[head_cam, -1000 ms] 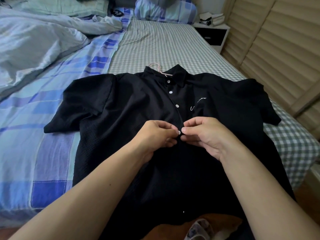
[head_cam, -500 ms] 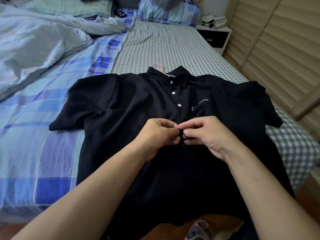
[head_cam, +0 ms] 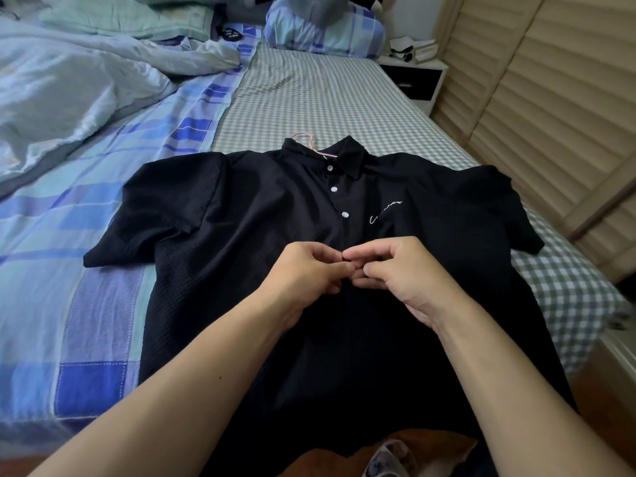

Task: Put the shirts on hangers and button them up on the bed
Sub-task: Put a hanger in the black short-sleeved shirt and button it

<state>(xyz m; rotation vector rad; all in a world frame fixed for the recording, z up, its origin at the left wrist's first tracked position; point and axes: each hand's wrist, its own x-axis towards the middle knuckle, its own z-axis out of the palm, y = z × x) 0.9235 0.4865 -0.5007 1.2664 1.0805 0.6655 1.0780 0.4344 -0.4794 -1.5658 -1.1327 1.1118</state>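
Note:
A black short-sleeved shirt (head_cam: 241, 215) lies flat and face up on the bed (head_cam: 309, 98), collar away from me. A pink hanger (head_cam: 306, 137) pokes out of the collar. Three white buttons (head_cam: 334, 189) below the collar are fastened. My left hand (head_cam: 306, 273) and my right hand (head_cam: 399, 270) meet at the shirt's front placket just under the third button, fingertips pinching the fabric edges together. The button between the fingers is hidden. A small white script logo (head_cam: 385, 211) sits on the chest.
A crumpled pale blue duvet (head_cam: 69, 98) covers the left of the bed, over a blue patchwork cover (head_cam: 86, 270). A checked pillow (head_cam: 323, 29) lies at the head. A white nightstand (head_cam: 416, 74) and slatted wooden doors (head_cam: 550, 115) stand on the right.
The white button seen between my fingertips earlier is now hidden as both hands close tighter on the placket. The logo has flattened out into view.

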